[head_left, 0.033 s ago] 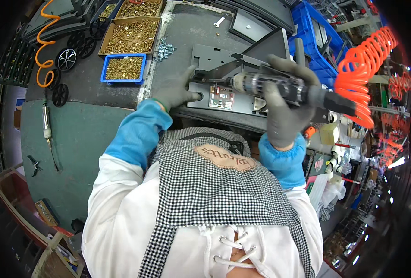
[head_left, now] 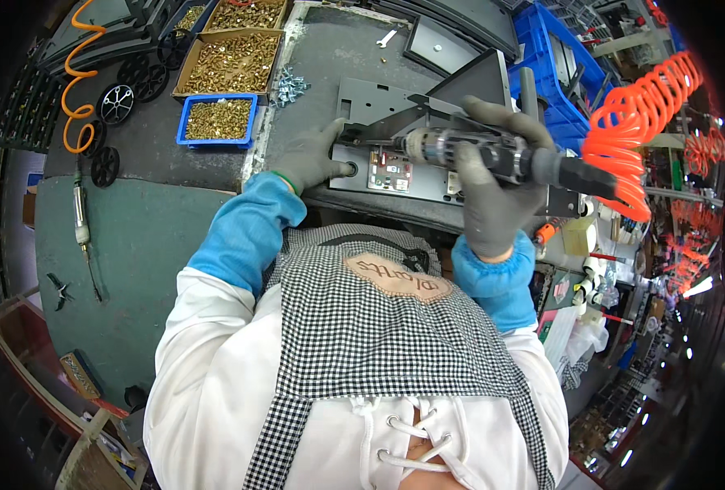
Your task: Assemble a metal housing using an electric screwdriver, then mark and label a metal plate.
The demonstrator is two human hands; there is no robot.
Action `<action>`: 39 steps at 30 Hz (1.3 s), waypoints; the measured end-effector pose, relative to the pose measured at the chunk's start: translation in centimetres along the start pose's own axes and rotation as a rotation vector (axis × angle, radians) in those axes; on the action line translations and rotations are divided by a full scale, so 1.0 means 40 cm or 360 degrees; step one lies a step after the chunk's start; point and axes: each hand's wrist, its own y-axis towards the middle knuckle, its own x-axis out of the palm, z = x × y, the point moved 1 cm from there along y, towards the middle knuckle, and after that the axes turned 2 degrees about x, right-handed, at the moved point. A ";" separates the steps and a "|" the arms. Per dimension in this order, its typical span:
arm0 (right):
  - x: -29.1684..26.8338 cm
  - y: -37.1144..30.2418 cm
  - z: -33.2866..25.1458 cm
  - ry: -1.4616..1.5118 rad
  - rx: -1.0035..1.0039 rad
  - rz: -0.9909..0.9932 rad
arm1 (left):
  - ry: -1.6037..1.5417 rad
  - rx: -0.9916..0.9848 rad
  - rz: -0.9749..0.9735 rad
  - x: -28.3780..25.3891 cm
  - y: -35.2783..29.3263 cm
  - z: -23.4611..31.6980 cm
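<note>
My right hand (head_left: 501,188), in a grey glove, is wrapped round a dark power screwdriver (head_left: 485,155). The tool lies nearly level, its bit pointing left toward an upright part of a dark metal bracket assembly (head_left: 370,96). At the assembly's left edge is my left hand (head_left: 307,161), also gloved, with thumb and forefinger spread; the forefinger is near the bit's tip and the thumb lies on the flat plate. Whatever the bit meets is too small to make out. A small circuit board (head_left: 390,170) sits on the plate between my hands, below the screwdriver.
Left of the assembly stand a blue tray (head_left: 218,121) and a cardboard box (head_left: 230,64) of brass-coloured fasteners, beside loose silver screws (head_left: 291,87). A wrench (head_left: 387,38) lies farther back. Orange coiled hose (head_left: 624,139) hangs at right, near a blue crate (head_left: 554,69).
My right hand and the screwdriver have shifted slightly left. The coiled hose has swung a little. My left hand stays in about the same place.
</note>
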 end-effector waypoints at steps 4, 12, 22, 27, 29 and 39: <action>0.024 -0.019 0.038 -0.0157 0.0013 -0.0145 | 0.0236 -0.0012 -0.0037 0.025 0.011 -0.015; 0.031 -0.022 0.050 -0.0169 0.0043 -0.0139 | 0.0141 0.0017 0.0041 0.025 -0.001 -0.015; 0.062 -0.022 0.043 -0.0093 0.0123 -0.0144 | 0.0021 0.0035 0.0065 0.028 -0.004 -0.020; 0.053 -0.026 0.043 -0.0144 0.0180 -0.0183 | 0.0041 0.0027 0.0040 0.029 0.002 -0.022; 0.049 -0.018 0.060 -0.0223 0.0119 -0.0243 | 0.0070 0.0064 0.0065 0.032 0.004 -0.025; 0.137 0.048 0.094 -0.0614 0.0003 -0.0475 | 0.0073 -0.0037 -0.0001 0.026 0.006 -0.016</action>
